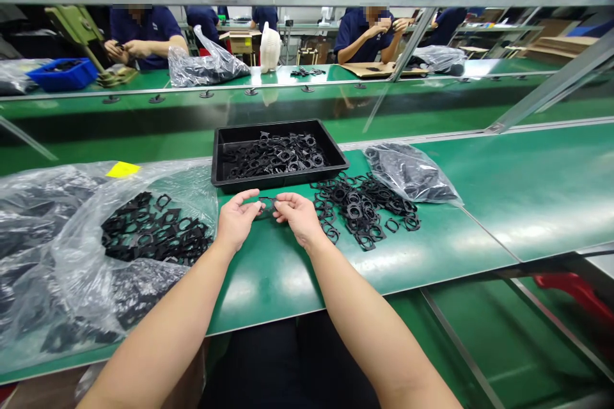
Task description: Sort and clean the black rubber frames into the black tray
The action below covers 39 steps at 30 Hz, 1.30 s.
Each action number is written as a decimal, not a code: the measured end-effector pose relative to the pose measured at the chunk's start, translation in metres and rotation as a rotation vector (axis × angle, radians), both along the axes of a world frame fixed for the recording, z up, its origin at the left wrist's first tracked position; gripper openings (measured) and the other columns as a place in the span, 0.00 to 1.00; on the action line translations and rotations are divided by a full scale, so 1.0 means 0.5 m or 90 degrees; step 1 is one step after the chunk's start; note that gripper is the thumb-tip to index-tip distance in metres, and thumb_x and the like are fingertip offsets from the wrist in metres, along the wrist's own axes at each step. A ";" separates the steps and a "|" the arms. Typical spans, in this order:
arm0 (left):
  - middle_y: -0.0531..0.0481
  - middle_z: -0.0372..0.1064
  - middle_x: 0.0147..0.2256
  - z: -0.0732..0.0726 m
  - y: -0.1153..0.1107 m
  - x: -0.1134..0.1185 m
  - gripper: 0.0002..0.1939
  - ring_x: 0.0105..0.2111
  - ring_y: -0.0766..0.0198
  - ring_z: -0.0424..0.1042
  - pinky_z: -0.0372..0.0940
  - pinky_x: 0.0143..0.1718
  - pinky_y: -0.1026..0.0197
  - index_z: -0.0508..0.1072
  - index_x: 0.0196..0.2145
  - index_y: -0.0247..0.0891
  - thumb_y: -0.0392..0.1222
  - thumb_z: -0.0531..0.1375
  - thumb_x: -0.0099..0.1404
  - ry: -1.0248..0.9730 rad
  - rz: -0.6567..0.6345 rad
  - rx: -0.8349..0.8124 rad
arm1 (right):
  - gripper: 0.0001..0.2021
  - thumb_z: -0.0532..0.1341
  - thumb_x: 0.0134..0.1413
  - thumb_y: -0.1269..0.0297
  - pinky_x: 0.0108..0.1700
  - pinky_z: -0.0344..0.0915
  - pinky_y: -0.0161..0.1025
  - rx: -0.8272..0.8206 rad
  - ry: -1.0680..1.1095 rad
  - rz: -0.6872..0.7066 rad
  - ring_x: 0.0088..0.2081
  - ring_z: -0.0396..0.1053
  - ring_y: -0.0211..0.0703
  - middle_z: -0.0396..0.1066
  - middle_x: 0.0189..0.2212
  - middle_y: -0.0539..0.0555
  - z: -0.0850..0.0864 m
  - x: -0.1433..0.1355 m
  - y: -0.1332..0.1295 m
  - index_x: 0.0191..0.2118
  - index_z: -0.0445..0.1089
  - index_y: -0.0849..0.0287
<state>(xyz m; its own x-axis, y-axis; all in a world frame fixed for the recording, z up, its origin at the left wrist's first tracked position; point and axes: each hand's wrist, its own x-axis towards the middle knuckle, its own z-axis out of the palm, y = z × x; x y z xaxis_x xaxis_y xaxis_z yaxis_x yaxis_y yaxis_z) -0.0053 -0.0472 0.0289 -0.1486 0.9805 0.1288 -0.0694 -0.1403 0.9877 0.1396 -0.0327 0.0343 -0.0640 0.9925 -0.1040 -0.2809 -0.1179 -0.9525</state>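
We're pinching a thin black part (267, 199) b/w the fingers of our L hand (238, 218) and R hand (298, 214). We're holding it over the tabletop (268, 287), b/w its near edge and the tray (283, 179). Our fingertips are hiding its ends, so we can't tell its full shape. The tray is standing by the far edge w/ black parts inside. A pile of rings (355, 204) is lying by its near R corner, many hiding under others. A big bag (81, 268) is running out of view on the L, its cloudy plastic blurring some parts.
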 end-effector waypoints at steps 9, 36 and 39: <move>0.44 0.73 0.38 0.002 0.006 -0.007 0.24 0.33 0.66 0.72 0.67 0.33 0.63 0.70 0.43 0.32 0.39 0.67 0.47 -0.060 -0.012 -0.091 | 0.14 0.67 0.37 0.59 0.22 0.62 0.28 0.023 -0.038 0.069 0.23 0.65 0.32 0.68 0.22 0.48 -0.011 0.002 0.002 0.31 0.71 0.64; 0.46 0.70 0.33 -0.024 0.022 -0.020 0.22 0.28 0.66 0.70 0.65 0.27 0.64 0.69 0.41 0.33 0.46 0.64 0.50 0.014 0.042 -0.139 | 0.13 0.61 0.52 0.64 0.34 0.70 0.36 0.107 -0.405 -0.128 0.32 0.72 0.39 0.72 0.36 0.54 0.138 0.041 0.114 0.44 0.67 0.60; 0.45 0.72 0.34 -0.031 0.020 -0.019 0.20 0.30 0.64 0.71 0.66 0.30 0.62 0.71 0.40 0.34 0.46 0.63 0.50 0.086 0.029 -0.117 | 0.13 0.63 0.48 0.66 0.47 0.66 0.40 0.143 -0.850 0.037 0.43 0.70 0.46 0.72 0.40 0.57 0.129 0.072 0.086 0.42 0.71 0.60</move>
<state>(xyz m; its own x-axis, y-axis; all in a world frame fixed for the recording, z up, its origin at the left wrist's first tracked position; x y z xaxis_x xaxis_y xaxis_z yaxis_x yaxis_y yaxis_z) -0.0150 -0.0369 0.0132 -0.1875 0.9818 -0.0296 0.0673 0.0430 0.9968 0.1754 0.0102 0.0986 -0.0851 0.9954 0.0432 0.8655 0.0954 -0.4917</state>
